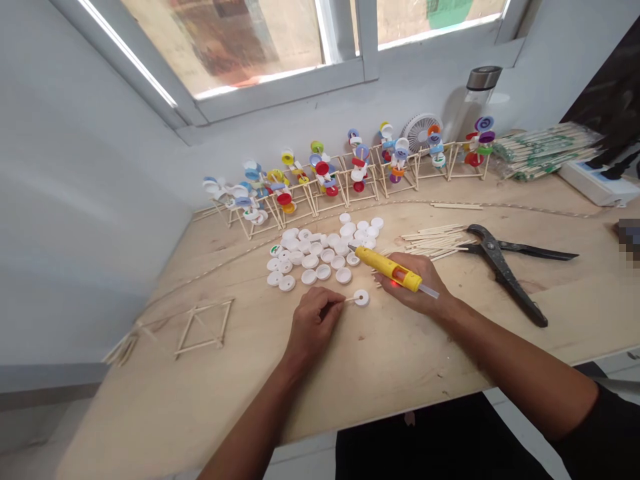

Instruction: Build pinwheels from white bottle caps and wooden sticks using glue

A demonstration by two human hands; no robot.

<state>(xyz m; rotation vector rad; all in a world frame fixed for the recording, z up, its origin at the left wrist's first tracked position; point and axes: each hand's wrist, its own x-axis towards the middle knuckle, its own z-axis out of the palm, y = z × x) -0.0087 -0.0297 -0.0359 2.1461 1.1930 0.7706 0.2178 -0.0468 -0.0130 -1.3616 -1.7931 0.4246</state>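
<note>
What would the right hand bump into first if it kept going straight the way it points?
The right hand, gripping a yellow glue gun, would probably meet the pile of white plastic bottle caps first. The gun's tip is already right at the pile's edge, though it's hard to tell whether it touches.

A plywood tabletop (165,413) carries everything here. Just beyond the left hand (313,327), between it and the right hand (415,280), lies a white bottle cap with a central hole (361,297). Farther out past both hands spreads a cluster of white bottle caps (310,257). Right of the right hand lie loose wooden sticks (435,240) and black pincers (505,267). Left of the left hand sits a flat stick frame (203,327). Far beyond the grip, along the back edge, stand cap-decked stick structures (320,177), with a bundle of sticks (545,150) and a white power strip (595,183) beyond the right hand.
</note>
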